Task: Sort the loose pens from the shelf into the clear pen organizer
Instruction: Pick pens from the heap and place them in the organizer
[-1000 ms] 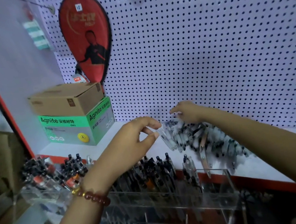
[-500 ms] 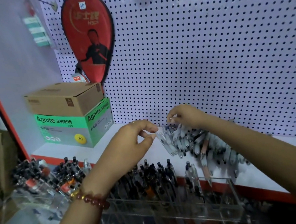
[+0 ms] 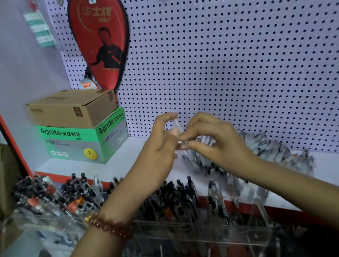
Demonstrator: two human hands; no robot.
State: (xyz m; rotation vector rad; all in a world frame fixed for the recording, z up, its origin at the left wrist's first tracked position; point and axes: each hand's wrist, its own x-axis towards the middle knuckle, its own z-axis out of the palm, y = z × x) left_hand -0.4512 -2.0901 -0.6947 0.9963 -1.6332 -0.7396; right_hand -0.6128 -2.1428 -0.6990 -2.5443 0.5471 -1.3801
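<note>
**Two hands on one clear pen above the shelf**

At the near left stands a clear bin (image 3: 9, 222), crowded with dark-capped pens that lean in many directions. Behind it, at the far left of the white shelf (image 3: 125, 163), a brown box (image 3: 73, 108) lies on top of a green box (image 3: 82, 141). Above the boxes a red cover (image 3: 102, 39) in the shape of a racket hangs on the pegboard (image 3: 239, 41). A green and white pack (image 3: 40, 28) hangs to the left of it.

The left hand (image 3: 160, 145) has a bracelet (image 3: 110, 227) of brown beads on the wrist and is raised over the shelf. Its grip is clamped on a clear pen (image 3: 176, 125). Thumb and forefinger curl round it, and the pen stands almost upright between them. The right hand (image 3: 217, 145) meets it from the right side. Its grip is pressed together too, and the fingertips pinch the lower part of the same pen. This place is blurred, so I cannot tell which end of the pen points up.

The organizer (image 3: 261, 235) stands near, below both hands, in front of the red edge of the shelf. Its left compartments are full of dark pens (image 3: 175, 200) standing upright. The compartments more to the right hold only a few clear ones.

The loose pens (image 3: 272, 148) lie in a long heap on the shelf, close to the pegboard. The heap begins behind the right hand and goes on to the right of it.
</note>
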